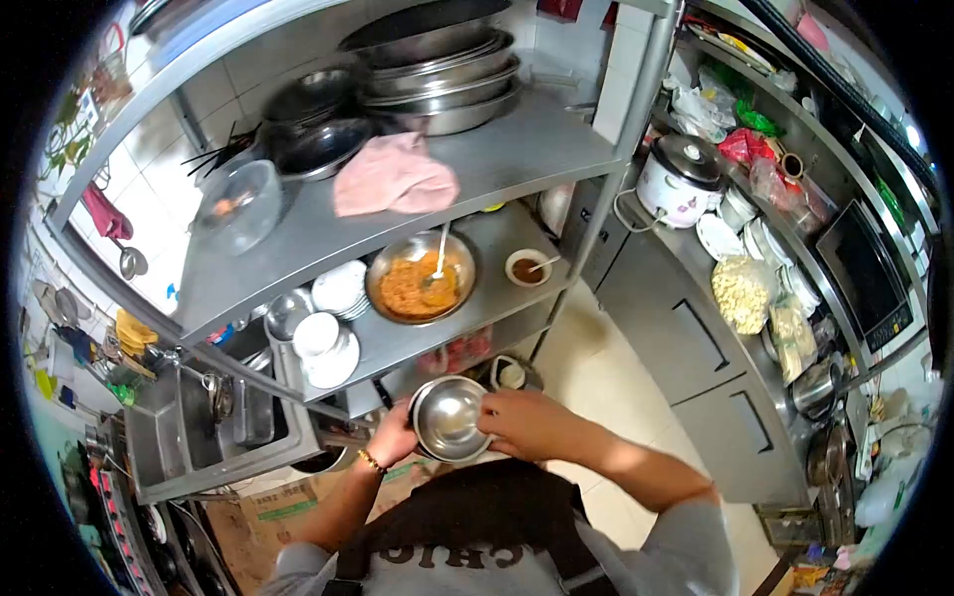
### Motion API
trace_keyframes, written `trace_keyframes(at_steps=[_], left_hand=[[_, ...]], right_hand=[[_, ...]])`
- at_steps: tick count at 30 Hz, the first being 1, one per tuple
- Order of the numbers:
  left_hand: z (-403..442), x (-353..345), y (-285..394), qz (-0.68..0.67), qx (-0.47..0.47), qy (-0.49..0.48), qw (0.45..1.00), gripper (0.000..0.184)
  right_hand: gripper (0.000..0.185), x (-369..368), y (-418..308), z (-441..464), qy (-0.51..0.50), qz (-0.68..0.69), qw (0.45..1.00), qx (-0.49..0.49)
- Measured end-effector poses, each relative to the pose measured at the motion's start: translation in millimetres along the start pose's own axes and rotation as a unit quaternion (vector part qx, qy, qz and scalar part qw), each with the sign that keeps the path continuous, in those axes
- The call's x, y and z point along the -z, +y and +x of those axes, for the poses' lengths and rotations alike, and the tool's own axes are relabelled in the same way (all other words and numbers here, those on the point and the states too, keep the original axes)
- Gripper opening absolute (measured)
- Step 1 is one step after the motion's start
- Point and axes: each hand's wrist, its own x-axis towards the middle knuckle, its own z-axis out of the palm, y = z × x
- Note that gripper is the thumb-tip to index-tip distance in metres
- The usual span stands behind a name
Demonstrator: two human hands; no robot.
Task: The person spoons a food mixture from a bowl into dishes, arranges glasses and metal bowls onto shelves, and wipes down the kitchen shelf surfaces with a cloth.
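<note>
Bowl (449,421): steel, held before the apron (477,502)
Left grip (397,434): clasped round its left side
Right grip (512,421): pinching the opposite rim
Shelf (497,238): basin (464,263) of orange food (407,288), spoon (443,248) inside; plates (340,288) left

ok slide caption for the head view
Left hand holding a metal bowl, right hand at its rim, near a shelf of stacked basins

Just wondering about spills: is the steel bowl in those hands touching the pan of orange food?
Apart. The head view shows the shelf's front edge between the steel bowl and the pan.
</note>
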Motion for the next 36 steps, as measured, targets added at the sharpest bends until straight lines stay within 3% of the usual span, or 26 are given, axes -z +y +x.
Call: trace_keyframes(at_steps=[1,3,5,6,7,9,10,11,13,14,15,17,19,21,23,25,31,33,34,36], left_hand=[[21,-22,9,-0.005,0.001,-0.029,1.000,0.057],[53,-62,41,0.037,-0.032,-0.070,0.996,0.051],[85,-101,61,-0.035,-0.063,-0.116,0.991,0.051],[96,-115,74,-0.016,-0.014,-0.119,0.993,0.049],[114,-129,84,0.011,-0.134,-0.142,0.981,0.046],[138,-150,117,-0.030,-0.063,-0.206,0.976,0.044],[145,-160,146,-0.106,0.025,-0.236,0.966,0.043],[152,-170,177,-0.181,0.113,-0.264,0.941,0.043],[184,-189,201,-0.157,0.108,-0.293,0.937,0.044],[195,-197,218,-0.118,0.105,-0.291,0.944,0.040],[211,-203,227,-0.102,0.116,-0.326,0.933,0.037],[227,-208,265,-0.096,0.071,-0.325,0.938,0.035],[262,-217,274,-0.080,0.055,-0.332,0.938,0.036],[282,-218,302,-0.087,0.030,-0.291,0.952,0.037],[298,-212,332,-0.126,0.019,-0.345,0.930,0.045],[317,-207,348,-0.160,0.017,-0.341,0.926,0.053],[353,-198,371,-0.243,-0.042,-0.254,0.935,0.071],[368,-205,372,-0.263,-0.045,-0.224,0.937,0.069],[381,-209,370,-0.239,-0.048,-0.178,0.954,0.066],[392,-216,378,-0.208,-0.049,-0.062,0.975,0.056]], right_hand=[[0.023,11,13,-25,-0.007,-0.018,0.998,-0.053],[0.031,31,30,-69,-0.009,-0.016,0.998,-0.062],[0.048,61,35,-112,0.150,0.036,0.981,-0.118],[0.070,71,43,-130,0.135,0.035,0.977,-0.159],[0.070,81,47,-146,0.131,0.036,0.978,-0.157],[0.087,97,50,-173,0.263,0.039,0.930,-0.255],[0.107,89,70,-191,0.269,0.143,0.914,-0.270],[0.107,79,83,-197,0.267,0.145,0.914,-0.268],[0.119,69,101,-203,0.428,0.399,0.792,-0.172],[0.126,75,106,-205,0.471,0.398,0.768,-0.174],[0.125,85,108,-209,0.495,0.414,0.738,-0.196],[0.119,97,131,-219,0.537,0.359,0.740,-0.187],[0.097,110,161,-237,0.557,0.264,0.759,-0.210],[0.059,144,187,-239,0.580,0.249,0.732,-0.256],[0.066,185,191,-238,0.589,0.440,0.644,-0.212],[0.073,224,203,-230,0.537,0.471,0.691,-0.111],[0.080,307,283,-208,0.447,0.486,0.747,-0.075],[0.090,333,303,-188,0.379,0.510,0.772,0.004],[0.093,344,316,-179,0.366,0.473,0.802,0.000],[0.093,356,352,-172,0.330,0.507,0.796,0.020]])
